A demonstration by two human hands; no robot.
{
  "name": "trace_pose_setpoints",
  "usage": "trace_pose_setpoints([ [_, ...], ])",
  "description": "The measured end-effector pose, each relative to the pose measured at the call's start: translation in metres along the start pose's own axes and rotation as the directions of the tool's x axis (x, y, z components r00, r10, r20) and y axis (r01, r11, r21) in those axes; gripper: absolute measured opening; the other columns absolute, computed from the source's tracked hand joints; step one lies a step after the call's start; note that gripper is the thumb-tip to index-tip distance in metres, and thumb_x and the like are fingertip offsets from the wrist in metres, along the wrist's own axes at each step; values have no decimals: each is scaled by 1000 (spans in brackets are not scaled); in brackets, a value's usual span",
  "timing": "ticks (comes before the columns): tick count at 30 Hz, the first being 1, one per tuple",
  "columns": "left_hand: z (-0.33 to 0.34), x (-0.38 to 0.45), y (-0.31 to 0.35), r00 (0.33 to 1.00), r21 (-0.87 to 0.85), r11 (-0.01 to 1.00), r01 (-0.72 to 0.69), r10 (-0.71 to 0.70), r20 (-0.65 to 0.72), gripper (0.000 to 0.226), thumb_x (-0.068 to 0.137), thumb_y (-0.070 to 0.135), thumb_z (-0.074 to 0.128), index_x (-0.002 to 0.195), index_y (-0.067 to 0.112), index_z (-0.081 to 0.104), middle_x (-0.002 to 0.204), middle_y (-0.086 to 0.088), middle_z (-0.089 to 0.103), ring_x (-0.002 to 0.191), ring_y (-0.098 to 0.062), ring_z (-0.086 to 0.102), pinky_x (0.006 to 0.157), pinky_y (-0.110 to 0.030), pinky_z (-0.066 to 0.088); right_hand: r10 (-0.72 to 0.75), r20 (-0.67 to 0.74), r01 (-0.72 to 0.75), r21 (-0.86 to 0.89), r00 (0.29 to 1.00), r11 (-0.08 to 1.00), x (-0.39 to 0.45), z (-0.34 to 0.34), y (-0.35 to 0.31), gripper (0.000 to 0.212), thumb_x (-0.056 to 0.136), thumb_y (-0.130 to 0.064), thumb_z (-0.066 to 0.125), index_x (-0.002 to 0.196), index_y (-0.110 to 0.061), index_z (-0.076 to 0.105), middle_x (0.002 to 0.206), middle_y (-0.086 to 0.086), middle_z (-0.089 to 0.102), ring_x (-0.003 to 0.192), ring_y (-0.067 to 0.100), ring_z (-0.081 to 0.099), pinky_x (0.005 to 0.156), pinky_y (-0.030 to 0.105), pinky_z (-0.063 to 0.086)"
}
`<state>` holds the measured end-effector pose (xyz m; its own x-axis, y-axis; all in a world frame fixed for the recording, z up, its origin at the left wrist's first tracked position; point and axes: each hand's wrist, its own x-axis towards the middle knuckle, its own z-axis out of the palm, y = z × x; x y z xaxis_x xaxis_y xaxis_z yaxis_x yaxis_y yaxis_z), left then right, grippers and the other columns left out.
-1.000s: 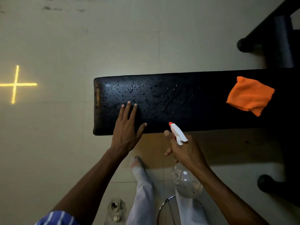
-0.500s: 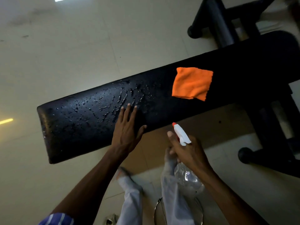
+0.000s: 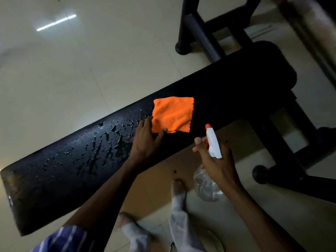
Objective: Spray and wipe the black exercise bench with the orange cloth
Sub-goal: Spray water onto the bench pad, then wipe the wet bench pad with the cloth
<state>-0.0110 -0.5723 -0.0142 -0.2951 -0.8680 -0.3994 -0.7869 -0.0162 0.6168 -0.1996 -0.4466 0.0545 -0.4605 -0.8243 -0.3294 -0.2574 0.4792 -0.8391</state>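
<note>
The cloth [image 3: 172,115] is being touched by the spread left hand [image 3: 147,140] on the wet surface [image 3: 72,170]; the bottle [image 3: 213,144] is being gripped by the right hand [image 3: 216,160]. Wiping is probably next.

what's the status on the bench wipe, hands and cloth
Left hand flat at orange cloth edge. Right hand grips spray bottle. Bench wet, unwiped. Nothing blocking.

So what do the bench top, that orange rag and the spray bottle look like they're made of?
The bench top looks like black vinyl or faux leather, slightly glossy: spray sits on it in beads rather than soaking in. The orange cloth seems to be soft, fuzzy microfibre, with a nappy matte surface and wavy edges. The spray bottle looks like thin clear plastic, see-through with glints, topped by a white and orange plastic trigger head.
</note>
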Motion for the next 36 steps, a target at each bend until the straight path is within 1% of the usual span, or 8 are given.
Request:
trace_pose_setpoints([
  [5,4,54,28,970,-192,962,194,-217,-109,64,94,45,72,133,0,51,131,-21,57,119,-35,56,101,-47,49,-132,-65,130,-30,989,991,52,-20,-1,27,90,-59,69,91,-34,58,72,-11,64,63,5,62,63,11,45],
  [11,-1,87,41,896,-410,809,421,-440,52,54,86,43,82,56,19,44,54,1,37,51,-16,32,50,-32,22,-241,-70,248,109,968,963,102,-19,-18,28,90,-58,71,94,-36,55,88,-9,63,80,28,69,85,55,61],
  [17,-26,68,35,932,-737,613,287,-357,65,19,94,27,76,101,12,67,80,-3,59,65,-14,51,56,-29,40,-342,-61,347,142,938,927,142,5,-37,29,94,-38,77,96,-18,57,89,-11,63,88,16,68,89,43,60],
  [21,-54,38,17,967,-794,591,144,-255,-15,8,98,23,69,99,23,62,100,-3,69,88,-18,62,71,-36,48,-388,-37,389,138,921,911,155,26,-43,23,96,-28,77,97,-12,60,90,-9,64,86,4,66,86,21,55],
  [24,-71,17,0,973,-793,600,109,-229,-39,10,100,19,67,105,18,59,102,1,73,86,-14,68,68,-33,54,-384,-13,380,172,923,909,160,40,-45,20,96,-20,76,96,-8,60,95,2,67,92,8,69,91,34,61],
  [28,-76,-6,-10,954,-807,572,147,-297,-36,23,99,18,68,116,8,57,97,-4,74,81,-18,70,62,-31,56,-296,26,294,69,955,953,157,42,-37,43,89,-29,84,113,0,63,119,11,71,111,27,71,103,48,58],
  [33,-82,-34,-11,952,-835,518,187,-306,24,35,94,24,70,121,9,53,95,-11,74,88,-32,70,78,-53,56,-256,-10,256,-43,967,966,131,32,-16,95,75,-34,95,150,-4,45,142,8,57,128,14,56,107,17,47],
  [36,-90,-50,-6,968,-877,453,164,-244,55,22,97,17,65,115,13,52,83,1,76,79,-18,75,63,-35,58,34,-118,-30,36,993,999,89,34,0,101,75,-48,90,155,-14,40,158,7,46,141,15,46,106,13,41],
])
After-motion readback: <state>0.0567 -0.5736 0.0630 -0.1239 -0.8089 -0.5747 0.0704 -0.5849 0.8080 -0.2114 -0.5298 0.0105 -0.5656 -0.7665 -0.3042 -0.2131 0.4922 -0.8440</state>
